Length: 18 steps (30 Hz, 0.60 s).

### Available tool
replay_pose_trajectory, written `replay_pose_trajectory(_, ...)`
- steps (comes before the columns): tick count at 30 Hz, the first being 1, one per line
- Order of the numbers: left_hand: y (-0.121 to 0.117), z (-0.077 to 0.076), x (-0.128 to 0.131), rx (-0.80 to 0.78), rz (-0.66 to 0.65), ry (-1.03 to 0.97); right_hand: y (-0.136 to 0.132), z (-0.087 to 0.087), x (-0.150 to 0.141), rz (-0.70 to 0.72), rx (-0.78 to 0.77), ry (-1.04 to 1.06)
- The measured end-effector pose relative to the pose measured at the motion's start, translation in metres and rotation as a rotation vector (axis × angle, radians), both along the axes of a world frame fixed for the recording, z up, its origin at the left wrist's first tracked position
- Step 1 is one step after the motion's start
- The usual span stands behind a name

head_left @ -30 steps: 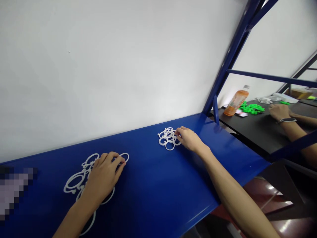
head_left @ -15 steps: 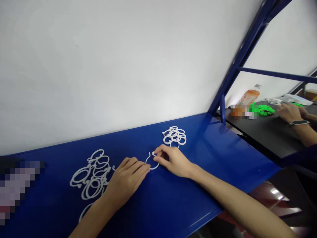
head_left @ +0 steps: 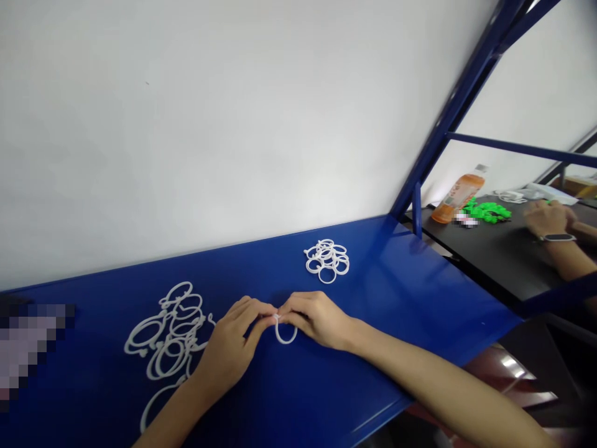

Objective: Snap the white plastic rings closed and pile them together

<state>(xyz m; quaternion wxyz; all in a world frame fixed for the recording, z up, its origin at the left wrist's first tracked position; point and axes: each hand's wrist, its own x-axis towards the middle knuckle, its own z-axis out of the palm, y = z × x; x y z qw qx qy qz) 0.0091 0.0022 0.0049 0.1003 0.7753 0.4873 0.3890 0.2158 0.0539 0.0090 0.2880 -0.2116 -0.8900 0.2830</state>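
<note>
A white plastic ring (head_left: pixel 286 341) hangs between my two hands, with its ends at the top hidden among the fingertips. My left hand (head_left: pixel 236 339) pinches the ring's end from the left. From the right, my right hand (head_left: pixel 319 318) pinches it too, fingertips meeting those of the left. A loose pile of larger-looking white rings (head_left: pixel 175 333) lies left of my left hand, partly behind my forearm. Beyond my right hand sits a compact heap of small closed white rings (head_left: pixel 327 258).
The blue table (head_left: pixel 326 386) meets a white wall (head_left: pixel 233 124). A blue metal frame (head_left: pixel 433 137) rises at the right. Past it, a black table (head_left: pixel 494 249) holds an orange drink bottle (head_left: pixel 459 196), green pieces (head_left: pixel 489 211) and another person's hands (head_left: pixel 548 218). A blurred-out object (head_left: pixel 28 348) lies far left.
My left hand has shifted its grip from the ring's lower left side up to its ends. Both hands have come together, and the ring's gap is now covered by fingertips.
</note>
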Motion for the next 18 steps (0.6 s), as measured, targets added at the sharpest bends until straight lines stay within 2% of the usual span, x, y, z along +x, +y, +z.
replay_pose_trajectory(2, 0.000, 0.002, -0.001, -0.001, 0.052, -0.011, -0.001, 0.003, -0.001, -0.038, 0.022, -0.001)
replay_pose_trajectory(5, 0.000, 0.005, -0.004, -0.046, 0.196, -0.040, -0.004, 0.010, -0.001, -0.147, 0.121, 0.005)
replay_pose_trajectory(8, -0.001, 0.009, -0.004, -0.147, 0.259, -0.082, -0.007, 0.015, 0.000, -0.110, 0.234, -0.039)
replay_pose_trajectory(10, -0.002, 0.012, -0.003, -0.236, 0.245, -0.127, -0.009, 0.016, 0.001, -0.095, 0.235, -0.030)
replay_pose_trajectory(14, -0.005, 0.012, -0.004, -0.322, 0.161, -0.238, -0.012, 0.014, 0.001, -0.119, 0.045, 0.149)
replay_pose_trajectory(18, -0.004, 0.003, -0.006, -0.225, 0.169, -0.256, -0.013, 0.010, -0.002, -0.085, -0.289, 0.233)
